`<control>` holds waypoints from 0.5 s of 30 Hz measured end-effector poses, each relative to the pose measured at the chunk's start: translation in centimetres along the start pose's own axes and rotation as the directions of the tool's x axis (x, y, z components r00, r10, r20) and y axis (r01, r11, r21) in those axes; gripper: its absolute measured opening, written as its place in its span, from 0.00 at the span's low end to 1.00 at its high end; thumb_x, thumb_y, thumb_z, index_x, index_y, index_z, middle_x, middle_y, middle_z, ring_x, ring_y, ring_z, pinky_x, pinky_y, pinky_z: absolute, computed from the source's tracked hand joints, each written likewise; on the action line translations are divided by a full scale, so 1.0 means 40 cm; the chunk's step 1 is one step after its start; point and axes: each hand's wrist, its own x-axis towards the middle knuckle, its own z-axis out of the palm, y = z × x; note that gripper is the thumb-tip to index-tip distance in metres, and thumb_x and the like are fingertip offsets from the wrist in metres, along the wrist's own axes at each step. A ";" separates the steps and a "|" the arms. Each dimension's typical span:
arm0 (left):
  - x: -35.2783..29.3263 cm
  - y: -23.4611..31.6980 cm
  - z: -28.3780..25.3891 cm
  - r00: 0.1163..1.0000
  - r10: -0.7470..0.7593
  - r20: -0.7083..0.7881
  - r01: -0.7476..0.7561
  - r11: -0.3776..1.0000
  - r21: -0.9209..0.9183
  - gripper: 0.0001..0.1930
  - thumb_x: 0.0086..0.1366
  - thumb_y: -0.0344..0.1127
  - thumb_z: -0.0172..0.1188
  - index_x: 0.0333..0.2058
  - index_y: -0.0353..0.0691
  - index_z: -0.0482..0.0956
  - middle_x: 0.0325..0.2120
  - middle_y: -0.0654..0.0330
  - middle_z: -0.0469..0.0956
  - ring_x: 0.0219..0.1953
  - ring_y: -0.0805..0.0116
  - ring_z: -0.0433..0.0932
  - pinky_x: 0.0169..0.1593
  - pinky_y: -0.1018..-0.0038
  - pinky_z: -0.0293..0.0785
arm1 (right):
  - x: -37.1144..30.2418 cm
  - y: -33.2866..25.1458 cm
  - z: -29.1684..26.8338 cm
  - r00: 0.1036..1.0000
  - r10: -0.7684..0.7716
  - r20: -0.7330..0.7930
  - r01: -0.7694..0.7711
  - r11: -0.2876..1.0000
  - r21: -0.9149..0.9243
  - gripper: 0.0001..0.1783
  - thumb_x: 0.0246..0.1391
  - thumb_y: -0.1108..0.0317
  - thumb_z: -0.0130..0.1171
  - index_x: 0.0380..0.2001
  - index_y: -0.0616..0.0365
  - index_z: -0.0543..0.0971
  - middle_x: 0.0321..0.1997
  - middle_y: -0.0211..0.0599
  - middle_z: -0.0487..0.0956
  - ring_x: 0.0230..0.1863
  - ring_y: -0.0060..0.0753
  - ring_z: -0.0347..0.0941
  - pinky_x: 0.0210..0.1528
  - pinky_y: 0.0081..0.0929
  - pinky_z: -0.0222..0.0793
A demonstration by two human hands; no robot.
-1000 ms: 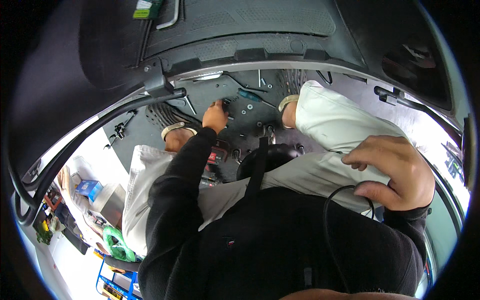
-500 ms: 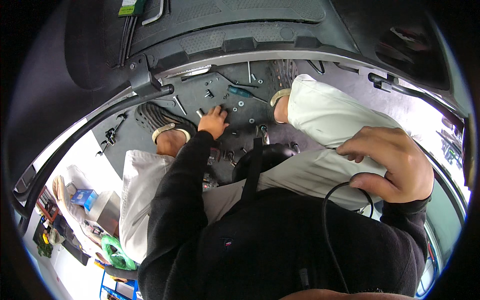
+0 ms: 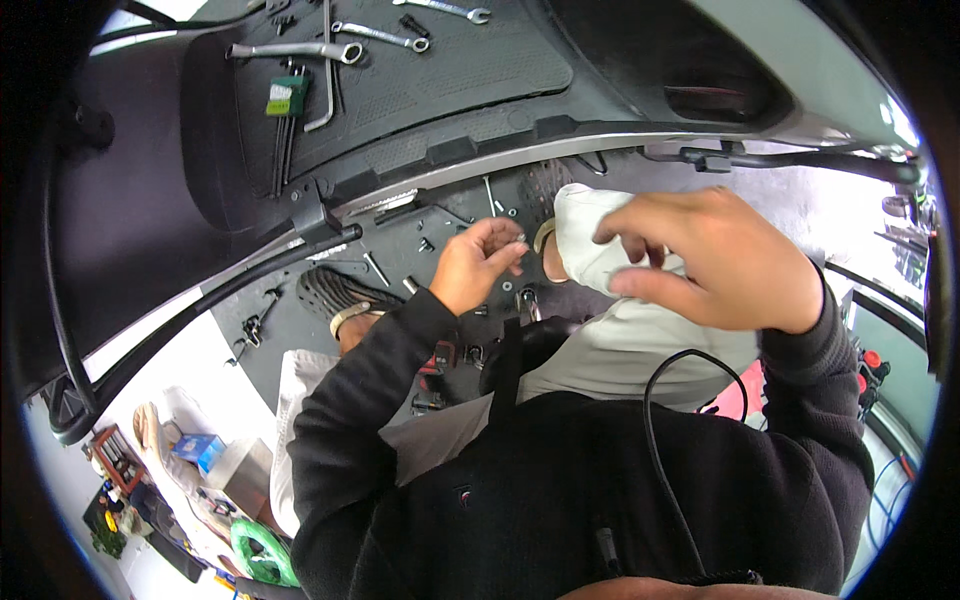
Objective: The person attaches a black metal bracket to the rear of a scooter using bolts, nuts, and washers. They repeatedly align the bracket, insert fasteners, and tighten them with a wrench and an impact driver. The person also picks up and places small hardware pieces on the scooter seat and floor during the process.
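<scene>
L hand pinching small metal part; R hand loose

Head view: L thumb & fingertips pressed tog. on the small metal part, poss. a nut or washer, too small to tell; it's held up off the dark mat. R fingers half curled, thumb apart, nothing visible betw.

Progress, my guess: partway thru handling loose hardware. One pc. is in hand; a washer, silver bolt & small black fitting lie loose on the mat. Big spanner & green hex-key holder lie untouched on the black panel. Can't tell if anything's fitted.

Pose: L forearm angles fwd & to the R, fingers bent inwd. R elbow bent, hand over the pale trouser leg, fingers pointing L. Hands near, not touching.
</scene>
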 end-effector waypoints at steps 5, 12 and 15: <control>-0.092 0.396 0.081 0.901 0.428 -0.073 -0.429 0.903 0.009 0.13 0.68 0.15 0.59 0.50 0.27 0.75 0.51 0.44 0.81 0.46 0.61 0.85 0.52 0.69 0.84 | 0.013 -0.035 0.012 0.967 -0.109 -0.230 0.122 0.992 0.043 0.14 0.58 0.68 0.68 0.47 0.61 0.81 0.28 0.38 0.78 0.27 0.36 0.76 0.31 0.32 0.71; -0.161 0.529 0.148 0.671 0.737 -0.083 -0.741 0.670 -0.038 0.11 0.68 0.16 0.62 0.49 0.26 0.77 0.49 0.45 0.82 0.52 0.63 0.83 0.57 0.71 0.82 | 0.020 -0.103 0.052 0.863 -0.266 -0.430 0.356 0.923 0.144 0.10 0.63 0.75 0.64 0.46 0.67 0.80 0.29 0.36 0.82 0.24 0.26 0.83 0.25 0.20 0.73; -0.180 0.524 0.156 0.619 0.780 -0.091 -0.780 0.624 0.042 0.12 0.68 0.16 0.62 0.50 0.27 0.77 0.49 0.45 0.82 0.51 0.63 0.83 0.56 0.70 0.82 | 0.009 -0.116 0.060 0.856 -0.269 -0.442 0.364 0.920 0.144 0.09 0.63 0.75 0.63 0.45 0.67 0.80 0.28 0.38 0.83 0.23 0.27 0.84 0.26 0.21 0.74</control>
